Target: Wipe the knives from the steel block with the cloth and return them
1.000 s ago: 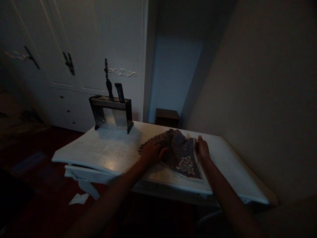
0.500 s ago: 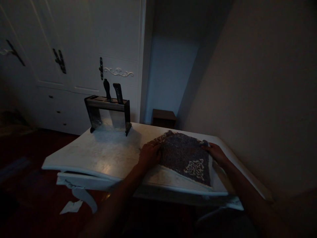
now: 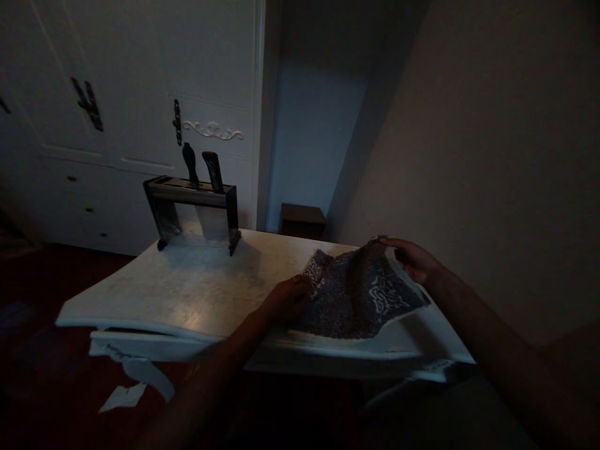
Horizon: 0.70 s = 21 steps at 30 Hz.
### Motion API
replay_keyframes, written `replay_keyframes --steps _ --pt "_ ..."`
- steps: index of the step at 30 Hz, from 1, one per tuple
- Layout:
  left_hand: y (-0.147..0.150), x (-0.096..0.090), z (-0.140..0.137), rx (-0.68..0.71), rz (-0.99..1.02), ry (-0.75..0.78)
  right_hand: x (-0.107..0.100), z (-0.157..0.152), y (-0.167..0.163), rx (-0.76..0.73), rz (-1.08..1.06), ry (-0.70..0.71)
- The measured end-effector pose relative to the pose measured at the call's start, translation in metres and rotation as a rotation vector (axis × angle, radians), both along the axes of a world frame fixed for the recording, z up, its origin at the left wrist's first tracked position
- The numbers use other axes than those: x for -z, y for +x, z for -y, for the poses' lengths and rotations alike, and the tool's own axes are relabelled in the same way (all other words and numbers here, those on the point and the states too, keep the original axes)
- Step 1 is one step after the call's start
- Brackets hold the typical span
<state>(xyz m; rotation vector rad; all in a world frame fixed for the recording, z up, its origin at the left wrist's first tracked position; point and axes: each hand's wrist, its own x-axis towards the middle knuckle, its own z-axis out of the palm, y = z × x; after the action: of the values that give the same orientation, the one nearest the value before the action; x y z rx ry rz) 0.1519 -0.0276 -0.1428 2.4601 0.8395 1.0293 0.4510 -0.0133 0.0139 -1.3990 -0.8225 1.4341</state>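
A dark grey-purple cloth (image 3: 335, 306) with a pale curling pattern and light edges lies on the right part of the white table (image 3: 197, 294). My right hand (image 3: 415, 259) pinches its far right corner and holds that side up off the tabletop, so the cloth bends in a fold. At the cloth's left side, my left hand (image 3: 285, 300) is closed on its edge near a patterned strip; the fingertips are dim and partly hidden.
A knife holder (image 3: 192, 194) with two black-handled knives stands at the table's back left. Behind it is a white wardrobe (image 3: 215, 75). A small brown box-like stand (image 3: 303, 219) sits beyond the far edge. The wall (image 3: 469, 156) borders the right side.
My right hand has risen, lifting the cloth's right side from lying nearly flat into a raised fold. My left hand stays at the left edge. The view has shifted slightly right.
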Motion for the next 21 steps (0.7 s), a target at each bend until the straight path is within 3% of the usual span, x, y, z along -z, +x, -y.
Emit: replay_keyframes --steps 4,6,9,11,13,16,18,19,21 --pt "0.005 0.003 -0.001 -0.071 -0.227 0.103 0.01 -0.001 -0.064 -0.135 -0.096 0.032" --pt "0.007 0.002 -0.001 -0.07 -0.283 0.095 0.028 -0.005 -0.096 -0.221 -0.022 0.092" --pt "0.005 -0.003 -0.001 -0.121 -0.333 -0.055 0.065 -0.016 -0.128 -0.394 0.227 0.135" --pt "0.002 -0.006 -0.002 -0.215 -0.247 -0.192 0.085 -0.024 -0.135 -0.544 0.502 0.228" --pt "-0.002 -0.007 -0.003 -0.334 -0.04 -0.279 0.095 -0.03 -0.131 -0.608 0.689 0.372" --pt "-0.006 -0.005 -0.005 -0.507 0.24 -0.264 0.096 -0.03 -0.117 -0.48 0.988 0.682" --pt "-0.005 -0.002 -0.006 -0.529 0.315 -0.176 0.095 -0.025 -0.111 -0.395 1.194 0.835" --pt "-0.004 0.0 -0.006 -0.507 0.315 -0.123 0.096 -0.021 -0.11 -0.392 1.277 0.852" --pt "-0.002 0.003 -0.007 -0.412 0.257 -0.059 0.103 -0.012 -0.111 -0.49 1.411 0.743"
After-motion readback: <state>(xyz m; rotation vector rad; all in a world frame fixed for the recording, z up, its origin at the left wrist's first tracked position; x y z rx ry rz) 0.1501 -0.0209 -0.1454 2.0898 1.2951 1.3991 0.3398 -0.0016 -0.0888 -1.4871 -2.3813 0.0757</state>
